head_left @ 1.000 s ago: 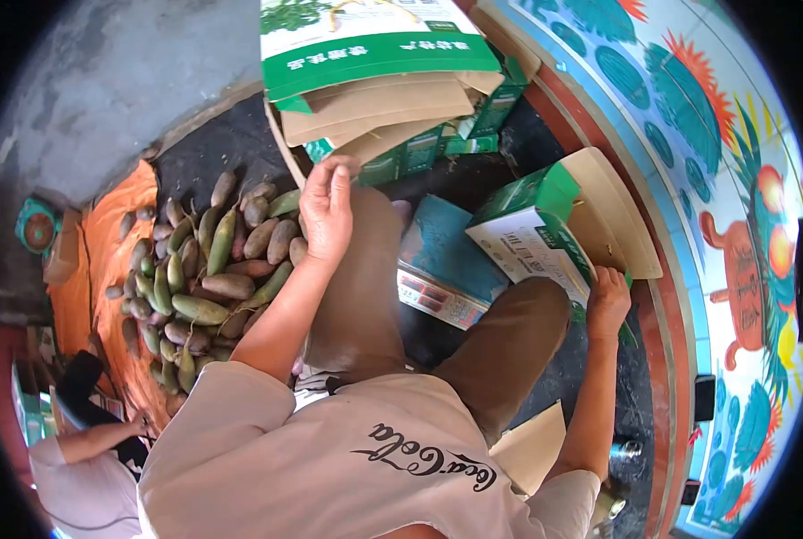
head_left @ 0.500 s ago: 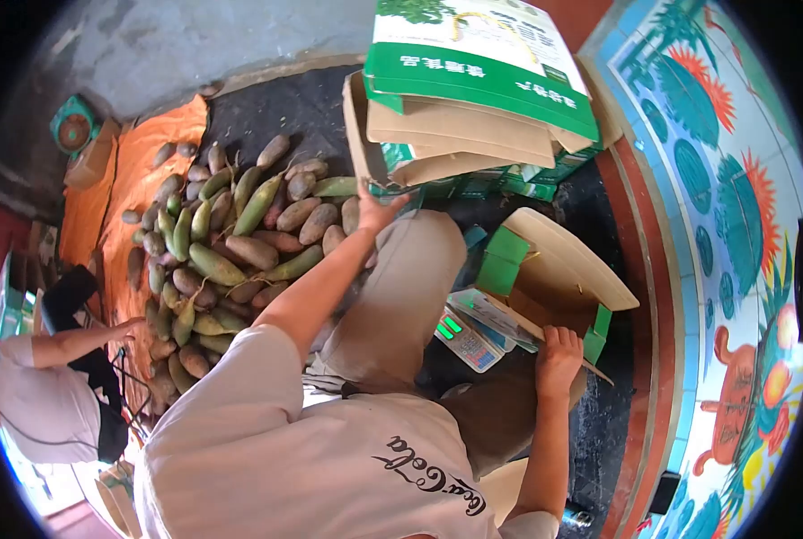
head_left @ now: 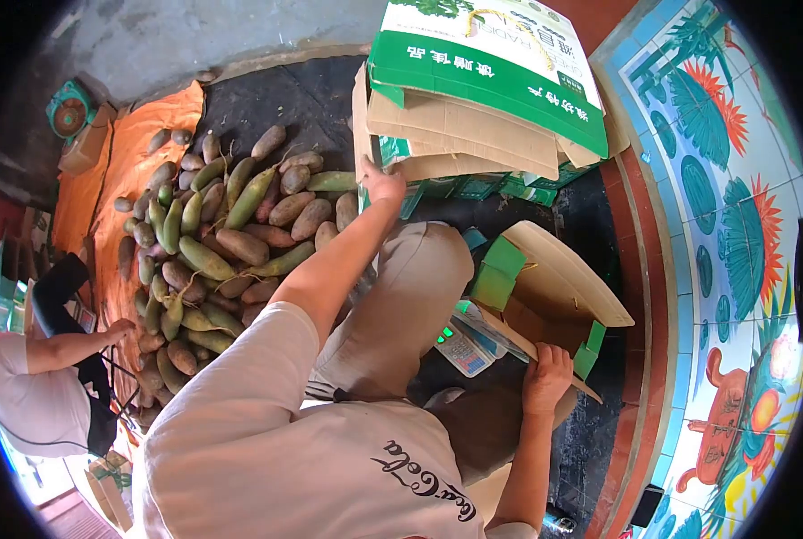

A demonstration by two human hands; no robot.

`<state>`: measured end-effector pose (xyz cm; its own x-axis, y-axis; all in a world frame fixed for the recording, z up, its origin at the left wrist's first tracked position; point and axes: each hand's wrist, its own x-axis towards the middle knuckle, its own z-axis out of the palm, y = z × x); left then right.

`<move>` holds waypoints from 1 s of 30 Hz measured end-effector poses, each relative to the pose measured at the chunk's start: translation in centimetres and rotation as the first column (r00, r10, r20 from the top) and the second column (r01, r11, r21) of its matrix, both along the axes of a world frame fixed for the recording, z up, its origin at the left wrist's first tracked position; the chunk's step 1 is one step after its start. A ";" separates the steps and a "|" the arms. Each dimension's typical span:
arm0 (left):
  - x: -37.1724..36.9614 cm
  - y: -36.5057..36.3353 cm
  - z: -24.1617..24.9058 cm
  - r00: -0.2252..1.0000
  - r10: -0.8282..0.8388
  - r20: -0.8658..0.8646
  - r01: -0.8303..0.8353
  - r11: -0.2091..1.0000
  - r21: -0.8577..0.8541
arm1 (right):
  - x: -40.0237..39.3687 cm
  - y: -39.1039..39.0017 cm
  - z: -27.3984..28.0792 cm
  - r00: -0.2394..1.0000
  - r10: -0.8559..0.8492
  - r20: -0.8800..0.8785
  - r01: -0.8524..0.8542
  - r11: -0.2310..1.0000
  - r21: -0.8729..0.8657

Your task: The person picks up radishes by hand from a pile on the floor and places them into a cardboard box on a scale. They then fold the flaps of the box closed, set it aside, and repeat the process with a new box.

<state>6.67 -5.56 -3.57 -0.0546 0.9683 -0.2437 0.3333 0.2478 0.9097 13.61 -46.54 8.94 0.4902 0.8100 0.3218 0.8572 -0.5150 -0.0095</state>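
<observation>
My left hand (head_left: pixel 383 186) is closed on the lower left edge of a green and white cardboard box (head_left: pixel 482 72) with brown flaps. Right of my knees, my right hand (head_left: pixel 548 370) has its fingers wrapped over the near flap of an open box (head_left: pixel 545 287), which stands tilted with green side tabs. A scale (head_left: pixel 462 349) with a lit green display lies beside this box, partly covered by it.
Left of my legs lies a pile of green and reddish-brown radishes (head_left: pixel 230 242) on dark and orange sheets (head_left: pixel 163 117). At the far left, a co-worker (head_left: pixel 37 386) reaches to the pile. A painted tile wall (head_left: pixel 716 225) runs along the right.
The view has shifted slightly. The open box's near flap has moved up and covers more of the scale. Both my hands keep their holds.
</observation>
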 end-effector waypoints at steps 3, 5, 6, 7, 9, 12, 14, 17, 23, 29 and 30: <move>0.3 1.1 -0.7 1.000 -0.001 0.017 -0.001 0.997 0.083 | 0.1 -0.1 -0.4 1.000 -0.002 -0.001 0.002 1.000 0.008; 0.6 1.8 -0.6 0.998 0.010 0.058 -0.012 0.999 0.048 | 0.1 -0.3 -0.6 1.000 -0.006 0.001 0.006 1.000 0.009; 0.9 2.2 -0.9 0.997 0.016 0.079 -0.019 0.999 0.031 | 0.1 -0.3 -0.6 1.000 -0.009 0.001 0.009 1.000 0.009; 1.2 2.2 -1.0 0.995 0.039 0.092 -0.043 0.998 0.047 | 0.1 -0.3 -0.6 1.000 -0.011 0.001 0.011 1.000 0.008; 1.9 3.8 -4.1 0.969 0.038 0.243 -0.057 0.996 0.074 | 0.2 -0.5 -0.9 1.000 0.002 0.010 -0.002 1.000 0.014; 2.3 5.0 -4.7 0.937 0.051 0.344 -0.097 0.988 0.117 | 0.1 -0.4 -0.7 1.000 0.007 0.008 -0.008 1.000 0.014; 1.7 5.3 -4.0 0.935 0.031 0.352 -0.089 0.985 0.151 | 0.2 -0.4 -0.6 1.000 0.007 0.008 -0.007 1.000 0.013; 1.9 7.3 -6.2 0.907 -0.003 0.421 -0.046 0.993 0.107 | 0.3 -0.5 -0.9 1.000 0.004 0.015 -0.005 1.000 0.025; 1.9 9.7 -8.5 0.966 0.034 0.256 -0.041 0.999 0.021 | 0.4 -0.3 -0.8 1.000 0.004 0.019 -0.005 0.999 0.043; 0.0 4.6 -2.1 0.918 0.088 0.388 0.001 0.974 -0.224 | 0.5 -0.4 -1.1 1.000 -0.014 0.014 0.014 0.999 0.032; -0.2 4.2 -2.0 0.896 0.069 0.439 0.036 0.973 -0.227 | 0.3 -0.3 -0.9 1.000 -0.019 0.007 0.019 0.999 0.029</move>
<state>6.44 -1.37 -5.55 0.0944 0.8851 -0.4557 -0.0953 0.4637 0.8808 13.94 -46.83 8.08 0.5032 0.7909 0.3483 0.8472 -0.5309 -0.0184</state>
